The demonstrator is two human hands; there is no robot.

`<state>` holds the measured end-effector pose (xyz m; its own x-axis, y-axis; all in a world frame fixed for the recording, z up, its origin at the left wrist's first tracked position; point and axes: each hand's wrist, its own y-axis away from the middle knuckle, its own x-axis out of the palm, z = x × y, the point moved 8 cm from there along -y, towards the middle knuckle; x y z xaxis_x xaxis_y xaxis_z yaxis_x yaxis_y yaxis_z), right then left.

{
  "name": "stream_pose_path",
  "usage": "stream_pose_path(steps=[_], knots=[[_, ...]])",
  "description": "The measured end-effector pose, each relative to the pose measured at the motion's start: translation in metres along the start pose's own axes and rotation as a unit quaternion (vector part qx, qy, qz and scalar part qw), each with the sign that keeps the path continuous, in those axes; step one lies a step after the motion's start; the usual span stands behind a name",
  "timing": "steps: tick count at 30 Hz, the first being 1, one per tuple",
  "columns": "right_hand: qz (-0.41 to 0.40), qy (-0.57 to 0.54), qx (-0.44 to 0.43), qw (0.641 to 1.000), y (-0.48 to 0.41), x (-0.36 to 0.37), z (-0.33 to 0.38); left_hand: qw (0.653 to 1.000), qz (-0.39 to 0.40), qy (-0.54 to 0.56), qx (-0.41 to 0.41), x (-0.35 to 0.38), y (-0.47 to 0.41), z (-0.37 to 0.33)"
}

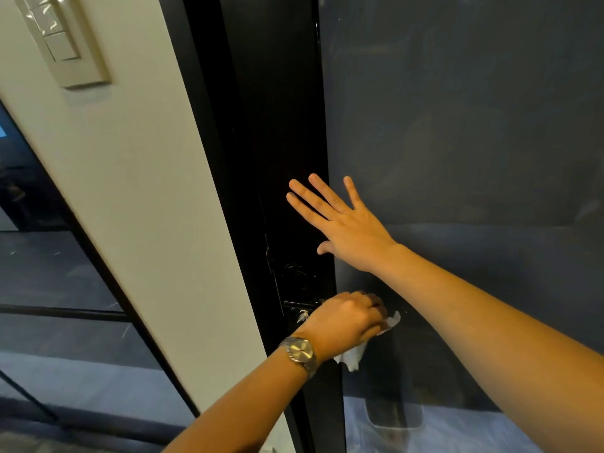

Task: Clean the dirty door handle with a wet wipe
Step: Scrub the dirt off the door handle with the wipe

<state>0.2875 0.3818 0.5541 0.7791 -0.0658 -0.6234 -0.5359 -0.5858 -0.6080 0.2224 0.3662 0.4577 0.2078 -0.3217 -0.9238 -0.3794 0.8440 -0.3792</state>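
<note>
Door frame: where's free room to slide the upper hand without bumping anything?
Free: black door frame above the right hand, and the glass panel beside it. Crowded: below, where the left hand grips the wet wipe on the door handle.

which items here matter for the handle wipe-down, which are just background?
In the job:
left hand, closed around the wet wipe
door handle, white smudge showing under it
right hand, flat on the door

Background:
wall switch panel
wristwatch
glass panel
</note>
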Motion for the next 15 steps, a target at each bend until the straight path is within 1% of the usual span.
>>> stream_pose_path(steps=[1, 3, 5, 7, 10, 13, 15], knots=[[-0.001, -0.001, 0.000, 1.000, 0.000, 0.001, 0.000, 0.999, -0.017, 0.038, -0.006, -0.007, 0.008, 0.004], [-0.001, -0.004, 0.002, 1.000, 0.001, 0.001, -0.001, 0.991, -0.060, 0.105, -0.061, -0.021, 0.029, 0.023], [0.000, -0.005, 0.002, 1.000, 0.001, 0.001, -0.001, 0.974, -0.125, 0.132, -0.139, -0.033, 0.051, 0.050], [0.000, -0.006, 0.003, 1.000, 0.001, 0.000, -0.001, 0.959, -0.159, 0.158, -0.170, -0.039, 0.065, 0.062], [-0.001, -0.007, 0.001, 1.000, 0.001, -0.001, -0.001, 0.957, -0.154, 0.179, -0.165, -0.038, 0.064, 0.050], [-0.004, -0.003, -0.001, 1.000, 0.001, -0.001, 0.000, 0.960, -0.099, 0.200, -0.166, -0.033, 0.050, 0.032], [-0.003, 0.000, 0.001, 1.000, 0.001, -0.001, 0.000, 0.946, -0.090, 0.243, -0.197, -0.036, 0.038, 0.034]])
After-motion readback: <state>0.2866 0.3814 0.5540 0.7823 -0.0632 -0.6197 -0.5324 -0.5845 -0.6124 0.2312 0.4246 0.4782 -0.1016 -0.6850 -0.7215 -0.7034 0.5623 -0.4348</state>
